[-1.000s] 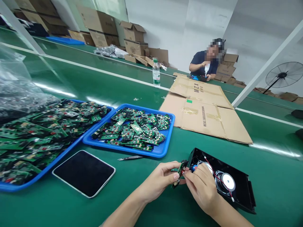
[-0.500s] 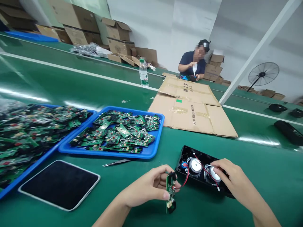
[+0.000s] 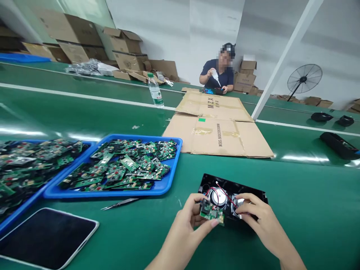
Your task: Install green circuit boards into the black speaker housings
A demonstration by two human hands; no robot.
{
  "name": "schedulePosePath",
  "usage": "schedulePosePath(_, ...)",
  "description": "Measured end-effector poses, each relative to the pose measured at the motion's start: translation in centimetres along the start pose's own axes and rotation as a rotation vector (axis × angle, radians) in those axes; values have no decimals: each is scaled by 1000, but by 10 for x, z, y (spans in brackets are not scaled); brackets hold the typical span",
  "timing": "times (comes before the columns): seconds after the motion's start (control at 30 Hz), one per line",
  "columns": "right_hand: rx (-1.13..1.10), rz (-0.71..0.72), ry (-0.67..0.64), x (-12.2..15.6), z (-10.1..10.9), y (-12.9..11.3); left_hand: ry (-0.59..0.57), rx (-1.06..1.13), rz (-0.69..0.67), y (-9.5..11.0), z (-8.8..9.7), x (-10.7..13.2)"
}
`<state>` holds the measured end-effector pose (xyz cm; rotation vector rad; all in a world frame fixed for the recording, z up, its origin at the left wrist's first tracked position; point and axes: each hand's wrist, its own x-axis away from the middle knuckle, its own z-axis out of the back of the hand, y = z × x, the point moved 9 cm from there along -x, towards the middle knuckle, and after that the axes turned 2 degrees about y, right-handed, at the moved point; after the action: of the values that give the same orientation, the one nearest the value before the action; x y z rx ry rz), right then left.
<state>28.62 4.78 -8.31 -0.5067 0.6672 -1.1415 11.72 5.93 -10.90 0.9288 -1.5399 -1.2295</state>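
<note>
My left hand [image 3: 188,225] grips a green circuit board [image 3: 211,214] by its edges, tilted in front of a black speaker housing [image 3: 247,187]. Red wires lead from the board toward the housing. Two round speaker drivers sit inside; the left driver [image 3: 218,196] shows its white back, while the right driver [image 3: 239,202] is partly covered by my right hand [image 3: 260,215]. The fingers of that hand are pinched at a small white wire plug [image 3: 239,216] above the housing. Another white plug [image 3: 216,182] on a red and black wire lies over the left driver.
Blue trays [image 3: 165,189] heaped with circuit boards stand at left. Tweezers [image 3: 120,204] and a dark tablet-like panel [image 3: 47,236] lie nearer. Flattened cardboard [image 3: 225,140], a water bottle [image 3: 155,92] and a seated co-worker [image 3: 218,71] are farther off. Black housings [image 3: 339,145] lie at right.
My left hand has turned the circuit board from upright to more level and brought it against the housing's front. My right hand's fingers have closed at the wire plug. The view has shifted right.
</note>
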Motion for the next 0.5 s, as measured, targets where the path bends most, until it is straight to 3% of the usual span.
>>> schedulePosePath(0.2, -13, 51, 241, 1, 3, -8, 203, -213, -126, -15, -5, -13)
schedulePosePath(0.5, 250, 144, 242, -1, -20, -24, 363, -314, -249, -33, 6, -5)
